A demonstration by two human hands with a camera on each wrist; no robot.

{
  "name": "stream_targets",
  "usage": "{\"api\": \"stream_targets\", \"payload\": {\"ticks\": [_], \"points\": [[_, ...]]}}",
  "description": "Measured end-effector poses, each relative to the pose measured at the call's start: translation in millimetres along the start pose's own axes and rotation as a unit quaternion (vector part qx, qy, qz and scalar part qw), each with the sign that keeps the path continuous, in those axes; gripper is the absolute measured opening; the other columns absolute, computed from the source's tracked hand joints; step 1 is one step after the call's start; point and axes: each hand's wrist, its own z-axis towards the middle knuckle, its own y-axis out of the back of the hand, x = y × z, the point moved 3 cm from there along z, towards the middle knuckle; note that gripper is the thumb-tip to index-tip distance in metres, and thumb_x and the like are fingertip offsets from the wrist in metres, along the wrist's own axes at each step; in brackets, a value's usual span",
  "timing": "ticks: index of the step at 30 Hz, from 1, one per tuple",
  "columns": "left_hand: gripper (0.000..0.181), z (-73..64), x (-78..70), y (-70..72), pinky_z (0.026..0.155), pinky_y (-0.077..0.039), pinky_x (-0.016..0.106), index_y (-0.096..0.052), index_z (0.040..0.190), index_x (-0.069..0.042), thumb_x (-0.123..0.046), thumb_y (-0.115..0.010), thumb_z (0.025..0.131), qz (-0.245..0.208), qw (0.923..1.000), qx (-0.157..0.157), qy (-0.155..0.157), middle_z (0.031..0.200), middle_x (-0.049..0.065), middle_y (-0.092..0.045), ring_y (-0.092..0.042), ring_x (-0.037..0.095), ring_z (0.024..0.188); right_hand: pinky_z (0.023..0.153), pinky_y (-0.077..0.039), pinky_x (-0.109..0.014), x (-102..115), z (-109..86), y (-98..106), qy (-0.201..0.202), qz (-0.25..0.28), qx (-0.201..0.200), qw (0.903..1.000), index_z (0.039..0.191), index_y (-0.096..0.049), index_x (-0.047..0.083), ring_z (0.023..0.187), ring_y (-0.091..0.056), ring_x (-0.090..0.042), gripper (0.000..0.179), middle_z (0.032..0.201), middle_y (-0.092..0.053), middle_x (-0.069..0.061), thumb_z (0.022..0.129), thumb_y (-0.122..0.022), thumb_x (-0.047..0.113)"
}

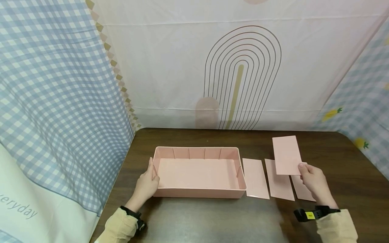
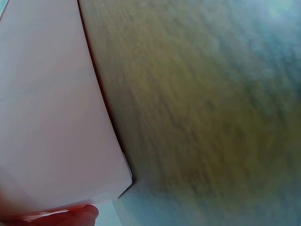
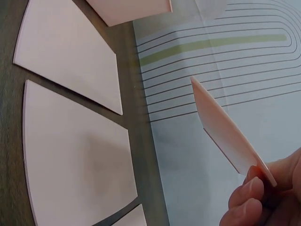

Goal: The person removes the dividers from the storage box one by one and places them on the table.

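A shallow pink rectangular box (image 1: 197, 193) with an open top and slotted inner walls stands on the table. My left hand (image 1: 145, 184) grips its left end, thumb at the rim; in the left wrist view the box side (image 2: 61, 117) shows with a fingertip under its edge. Up in my right hand (image 1: 314, 179) is a flat pink rectangular panel (image 1: 287, 155), pinched by its lower right corner between thumb and fingers. The right wrist view shows this panel (image 3: 225, 129) tilted, nearly edge-on. Beneath it lie three similar panels, the left one (image 1: 256, 179), the middle one (image 1: 281, 189) and the partly covered right one (image 1: 302, 189).
The dark wooden table (image 1: 194, 219) has its back edge against a white cloth (image 1: 164, 74) printed with arches. A blue checked cloth (image 1: 60, 84) hangs at the left, and another patterned cloth (image 1: 364, 98) at the right. The left panel lies close beside the box's right end.
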Motion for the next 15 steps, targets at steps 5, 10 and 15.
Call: {"api": "stream_targets", "payload": {"ticks": [5,10,15], "points": [[0.072,-0.2,-0.4,0.2,0.047,-0.03,0.028,-0.006,0.142,-0.002,-0.011,-0.046,0.082,-0.003,1.0,0.001,0.003,0.064,0.004,-0.039,-0.037,0.016,0.051,0.055,-0.036,-0.027,-3,1.1,4,-0.005,-0.007,0.0,1.0,0.119,-0.041,-0.017,0.062,-0.046,-0.013,0.064,0.079,-0.054,-0.018,0.094,-0.02,0.039],[0.072,-0.7,-0.8,0.8,0.047,-0.03,0.028,-0.006,0.142,-0.003,-0.011,-0.045,0.082,-0.003,1.0,-0.002,0.001,0.064,0.004,-0.039,-0.037,0.015,0.051,0.054,-0.035,-0.028,-7,0.2,8,-0.01,-0.011,-0.001,0.9999,0.106,-0.048,-0.013,0.061,-0.044,-0.013,0.061,0.072,-0.052,-0.011,0.094,-0.02,0.04],[0.072,-0.4,-0.6,0.5,0.047,-0.03,0.027,-0.007,0.142,-0.003,-0.011,-0.046,0.082,-0.005,1.0,-0.004,-0.002,0.064,0.004,-0.039,-0.037,0.015,0.05,0.055,-0.035,-0.029,-12,0.5,11,-0.022,-0.015,0.006,0.9996,0.105,-0.048,-0.011,0.064,-0.044,-0.015,0.06,0.074,-0.052,-0.012,0.094,-0.02,0.041]]}}
